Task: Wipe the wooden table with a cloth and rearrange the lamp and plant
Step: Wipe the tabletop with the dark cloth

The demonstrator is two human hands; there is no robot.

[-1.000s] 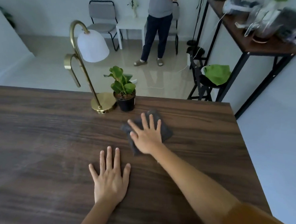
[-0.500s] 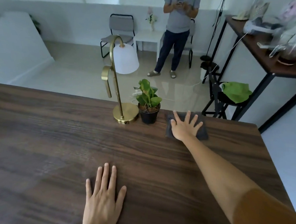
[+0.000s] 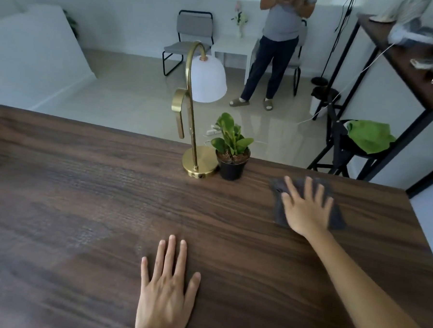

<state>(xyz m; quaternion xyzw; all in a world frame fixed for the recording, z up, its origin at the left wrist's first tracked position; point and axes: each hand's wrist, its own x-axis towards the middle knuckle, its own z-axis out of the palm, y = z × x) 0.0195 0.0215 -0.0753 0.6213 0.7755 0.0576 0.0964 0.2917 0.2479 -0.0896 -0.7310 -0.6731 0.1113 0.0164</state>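
Note:
A dark wooden table (image 3: pixel 82 207) fills the lower view. My right hand (image 3: pixel 307 208) lies flat, fingers spread, pressing a dark grey cloth (image 3: pixel 338 216) onto the table near its far right corner. My left hand (image 3: pixel 166 291) rests flat and empty on the wood near the front, fingers slightly apart. A brass lamp (image 3: pixel 193 137) with a white shade stands at the far edge. Touching its round base on the right is a small green plant in a black pot (image 3: pixel 232 152). The cloth is to the right of the pot, apart from it.
Beyond the table a person (image 3: pixel 276 49) stands on the tiled floor by a grey chair (image 3: pixel 189 37) and a white side table (image 3: pixel 235 47). At right a tall dark shelf table (image 3: pixel 401 63) holds clutter, with a stool carrying a green cloth (image 3: pixel 368 136) below it.
My right hand has slid the cloth from the table's middle, in front of the plant, toward the far right corner. My left hand has stayed flat on the wood.

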